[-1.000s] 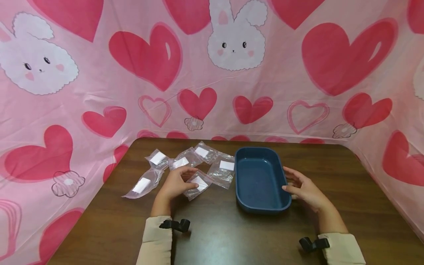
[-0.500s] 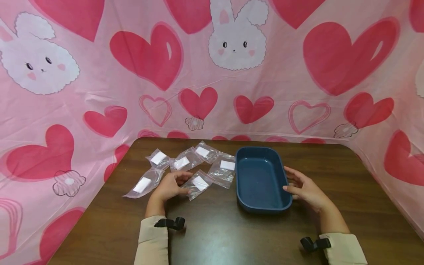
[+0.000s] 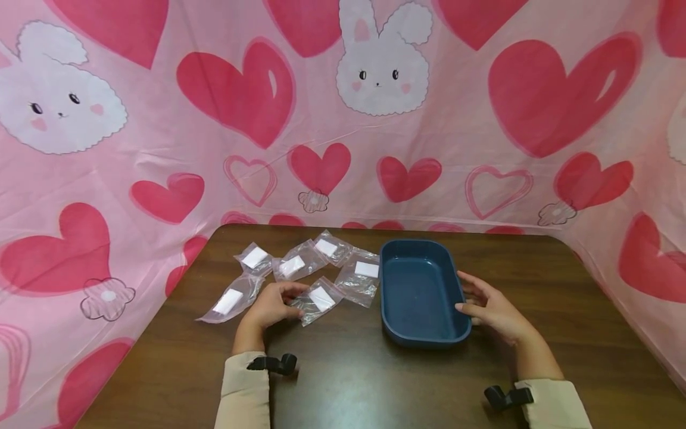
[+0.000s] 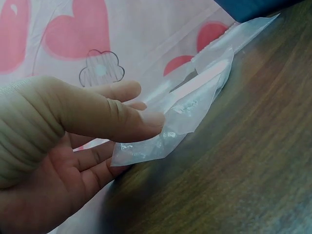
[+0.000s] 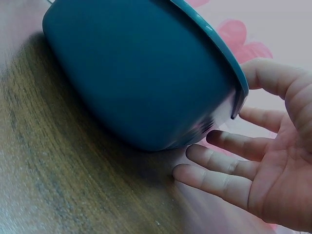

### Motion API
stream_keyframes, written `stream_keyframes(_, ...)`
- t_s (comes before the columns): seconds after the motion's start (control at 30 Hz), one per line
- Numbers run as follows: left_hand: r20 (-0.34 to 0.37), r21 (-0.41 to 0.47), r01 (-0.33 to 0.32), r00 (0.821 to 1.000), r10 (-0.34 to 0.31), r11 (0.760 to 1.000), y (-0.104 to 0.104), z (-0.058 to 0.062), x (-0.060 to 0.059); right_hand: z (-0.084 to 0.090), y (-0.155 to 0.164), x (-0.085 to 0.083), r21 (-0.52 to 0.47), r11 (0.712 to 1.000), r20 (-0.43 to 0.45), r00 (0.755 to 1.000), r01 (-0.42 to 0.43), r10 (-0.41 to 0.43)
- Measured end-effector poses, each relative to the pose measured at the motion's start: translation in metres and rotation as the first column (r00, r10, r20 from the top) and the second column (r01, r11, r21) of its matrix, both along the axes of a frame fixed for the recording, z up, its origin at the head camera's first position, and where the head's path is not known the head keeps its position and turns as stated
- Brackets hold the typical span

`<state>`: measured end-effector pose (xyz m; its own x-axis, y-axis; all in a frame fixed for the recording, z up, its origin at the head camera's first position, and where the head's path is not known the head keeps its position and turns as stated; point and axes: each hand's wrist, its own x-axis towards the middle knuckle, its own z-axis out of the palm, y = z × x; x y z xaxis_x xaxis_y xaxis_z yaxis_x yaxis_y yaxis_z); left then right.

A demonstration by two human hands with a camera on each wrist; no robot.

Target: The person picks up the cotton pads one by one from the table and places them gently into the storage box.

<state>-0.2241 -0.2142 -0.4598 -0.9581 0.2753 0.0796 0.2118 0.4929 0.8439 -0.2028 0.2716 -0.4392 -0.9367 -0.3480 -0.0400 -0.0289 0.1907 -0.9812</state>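
My left hand [image 3: 292, 302] pinches the near corner of a small clear plastic bag [image 3: 320, 298] with a white label. The left wrist view shows the thumb [image 4: 117, 119] pressing that bag [image 4: 195, 105] against the fingers, just above the brown table [image 3: 364, 369]. An empty dark blue tray [image 3: 418, 243] stands right of the bags. My right hand [image 3: 471, 301] is at the tray's right side, thumb by the rim. In the right wrist view its straight fingers [image 5: 219, 180] are spread beside the tray's wall [image 5: 141, 78].
Several more clear bags with white labels lie left of the tray, among them one at the far left [image 3: 228, 301], one at the back [image 3: 327, 248] and one against the tray [image 3: 362, 274]. Pink heart-and-bunny cloth [image 3: 343, 119] encloses the table on three sides.
My left hand has drawn back a little toward me and to the left, still at the bag. The right hand and the tray have stayed put.
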Motion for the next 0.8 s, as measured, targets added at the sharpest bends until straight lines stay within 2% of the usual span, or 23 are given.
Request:
stream_keyframes(0.33, -0.030, 0.001, -0.016, 0.999, 0.016, 1.000, 0.001, -0.004, -0.003, 0.002, -0.001, 0.000, 0.014, 1.000, 0.019, 1.000, 0.000, -0.001)
stream_keyframes(0.47, -0.013, 0.032, -0.036, 0.999, 0.037, 0.999, 0.001, -0.006, -0.004, 0.001, -0.001, -0.001, 0.020, 1.000, 0.026, 1.000, -0.004, 0.004)
stream_keyframes(0.63, 0.013, 0.062, -0.028, 1.000, 0.027, 0.998, 0.002, -0.010, -0.005, 0.000, -0.001, 0.000, 0.045, 0.999, 0.057, 0.998, 0.009, -0.012)
stream_keyframes(0.8, 0.012, 0.083, -0.026, 1.000, 0.025, 0.996, 0.003, -0.011, -0.005, 0.000, 0.000, 0.000, 0.057, 0.998, 0.050, 0.999, 0.011, -0.014)
